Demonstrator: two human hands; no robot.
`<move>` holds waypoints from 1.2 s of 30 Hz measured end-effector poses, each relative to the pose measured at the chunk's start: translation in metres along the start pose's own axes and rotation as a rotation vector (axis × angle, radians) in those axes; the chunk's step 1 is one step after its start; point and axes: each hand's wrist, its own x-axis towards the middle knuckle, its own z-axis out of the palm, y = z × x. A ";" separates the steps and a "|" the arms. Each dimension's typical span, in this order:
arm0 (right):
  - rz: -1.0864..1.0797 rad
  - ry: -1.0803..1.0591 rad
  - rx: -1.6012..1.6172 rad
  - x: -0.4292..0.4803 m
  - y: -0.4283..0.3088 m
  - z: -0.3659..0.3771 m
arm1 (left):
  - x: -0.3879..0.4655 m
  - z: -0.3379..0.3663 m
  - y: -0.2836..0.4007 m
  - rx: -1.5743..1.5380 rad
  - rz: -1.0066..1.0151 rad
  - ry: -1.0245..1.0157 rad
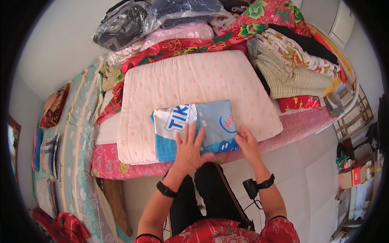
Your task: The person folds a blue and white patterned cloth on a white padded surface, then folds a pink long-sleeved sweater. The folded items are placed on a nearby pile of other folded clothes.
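A rectangular folded piece of blue, white and grey printed fabric [214, 130] lies before me on a folded pale pink quilt [182, 79]. Large letters and a blue grid pattern mark the fabric, and small button-like dots run near its middle. My left hand [191, 148] rests palm down over the front middle of the fabric, fingers spread. At the fabric's right edge is my right hand [247, 142], its fingers bent and touching the edge. Whether the right fingers pinch the fabric cannot be told.
Folded checked bedding [296, 80] is stacked at the right, and plastic-bagged items [127, 30] lie at the back. A red floral blanket [185, 47] runs behind the quilt. To the left stretches a striped bedspread [80, 130]. Tiled floor [297, 179] lies at front right.
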 end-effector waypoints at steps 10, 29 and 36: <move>0.117 -0.276 0.513 -0.014 -0.073 0.076 | 0.009 0.004 0.014 0.127 -0.035 0.144; 0.353 -0.186 0.873 -0.039 -0.007 0.055 | -0.024 -0.005 -0.049 -2.174 -0.918 0.616; 0.284 -0.214 0.753 -0.040 -0.011 0.065 | -0.056 0.029 -0.051 -2.301 -0.836 0.543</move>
